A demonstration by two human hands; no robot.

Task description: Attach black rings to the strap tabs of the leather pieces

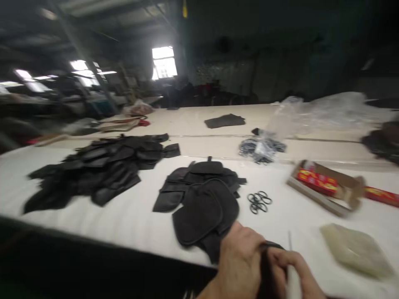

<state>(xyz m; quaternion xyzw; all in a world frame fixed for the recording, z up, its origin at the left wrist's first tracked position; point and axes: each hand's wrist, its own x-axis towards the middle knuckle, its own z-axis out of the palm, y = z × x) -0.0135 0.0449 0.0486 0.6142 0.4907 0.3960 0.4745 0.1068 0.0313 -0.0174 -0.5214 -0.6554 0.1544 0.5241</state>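
At the table's near edge, my left hand (238, 255) is closed round a dark strap-like piece (266, 268) that rises between my two hands. My right hand (301, 270) is right beside it, fingers curled on a white-handled tool (293, 284) whose thin metal shaft points up; blur hides its exact kind. Just beyond my left hand lies a pile of black fabric pouches (202, 211) with rounded flaps. Several black rings (259, 202) lie loose to the right of that pile.
A larger heap of black pouches (102, 162) is at left. On the right are an open cardboard box (330, 187) with red packets, a yellowish plastic packet (357, 251) and clear plastic sheeting (327, 112). Bagged rings (262, 147) and a dark flat piece (224, 121) lie farther back.
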